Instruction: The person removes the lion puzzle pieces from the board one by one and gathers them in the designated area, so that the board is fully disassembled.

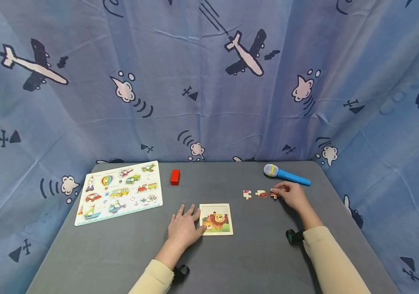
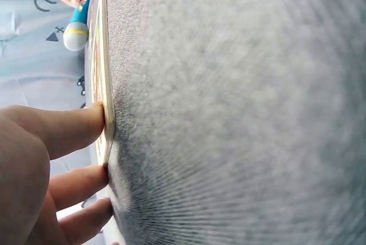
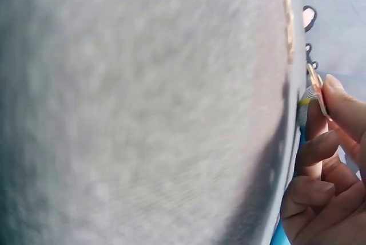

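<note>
My right hand (image 1: 293,196) pinches a small jigsaw piece (image 3: 318,90) between thumb and fingertip; in the right wrist view it is tilted up off the table. To its left lie two more jigsaw pieces, one with a pink patch (image 1: 247,194) and one with red (image 1: 262,193). My left hand (image 1: 184,229) lies with spread fingers at the left side of a square lion puzzle (image 1: 216,219). Its thumb (image 2: 74,127) presses on the puzzle's pale wooden edge, and other fingertips reach down at the corner.
Behind the right hand lies a blue toy microphone (image 1: 287,174). A red block (image 1: 175,177) stands at the back, left of centre. On the left is a white picture board (image 1: 121,194) with vehicles. The grey table (image 1: 253,261) ends at a blue patterned curtain (image 1: 209,102).
</note>
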Motion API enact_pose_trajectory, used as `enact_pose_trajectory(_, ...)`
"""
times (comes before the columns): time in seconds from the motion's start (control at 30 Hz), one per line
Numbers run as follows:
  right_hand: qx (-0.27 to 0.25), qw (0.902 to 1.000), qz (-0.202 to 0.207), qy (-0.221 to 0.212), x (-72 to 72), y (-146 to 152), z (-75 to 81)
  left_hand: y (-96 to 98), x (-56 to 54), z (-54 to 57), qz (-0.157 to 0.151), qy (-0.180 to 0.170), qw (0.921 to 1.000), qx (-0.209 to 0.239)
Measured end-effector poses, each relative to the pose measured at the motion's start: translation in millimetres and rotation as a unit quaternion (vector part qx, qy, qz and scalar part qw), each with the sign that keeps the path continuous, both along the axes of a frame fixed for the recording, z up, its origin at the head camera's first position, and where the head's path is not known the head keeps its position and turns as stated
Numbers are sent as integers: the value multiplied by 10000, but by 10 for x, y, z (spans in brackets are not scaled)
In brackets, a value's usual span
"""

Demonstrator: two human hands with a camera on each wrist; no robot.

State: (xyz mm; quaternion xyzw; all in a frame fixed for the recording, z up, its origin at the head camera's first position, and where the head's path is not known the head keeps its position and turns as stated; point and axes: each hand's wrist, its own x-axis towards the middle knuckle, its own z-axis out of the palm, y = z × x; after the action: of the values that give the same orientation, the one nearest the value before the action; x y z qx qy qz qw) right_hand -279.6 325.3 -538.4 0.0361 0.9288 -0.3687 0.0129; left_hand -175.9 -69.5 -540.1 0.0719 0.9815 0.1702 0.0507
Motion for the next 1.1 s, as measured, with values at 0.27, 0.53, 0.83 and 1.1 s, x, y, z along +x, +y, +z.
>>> enact_pose_trajectory(0.27,402,9991,75,-55,-61,33,-103,-12,5,-20,12,13,10000,-18)
enact_pose_trajectory(0.53,379,9993,-35,-24,-72,11,-70,-6,-5,-41,44,59,10000,22)
enact_pose_trajectory(0.83,170,9992,268,230,30,-284,239,-16,7,-16,-30,10,9999,-104)
enact_pose_trajectory(1.1,133,9965,485,668,133,-541,411,-51,7,19,-237,-133,9996,-123)
